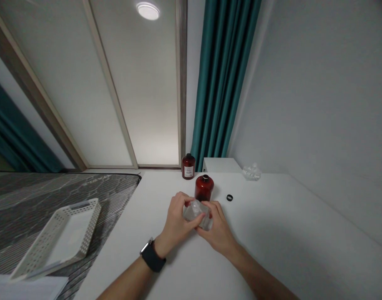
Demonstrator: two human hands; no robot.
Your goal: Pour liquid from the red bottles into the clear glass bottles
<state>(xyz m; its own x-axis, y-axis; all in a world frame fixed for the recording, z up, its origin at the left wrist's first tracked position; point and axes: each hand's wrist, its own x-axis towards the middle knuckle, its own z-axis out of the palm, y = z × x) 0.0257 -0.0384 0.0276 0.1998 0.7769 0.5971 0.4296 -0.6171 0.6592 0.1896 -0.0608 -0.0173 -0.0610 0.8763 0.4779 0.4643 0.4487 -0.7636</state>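
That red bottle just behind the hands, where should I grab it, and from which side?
Grip the red bottle round its wide body, from the right: it stands upright, short-necked, and the left hand and right hand, holding a clear object, crowd its front.

Ceiling lamp (147, 10) glare, dim soft shadows, wide-angle edge distortion.

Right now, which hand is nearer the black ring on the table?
Right. The right hand sits just this side of the black ring; the left hand lies farther left.
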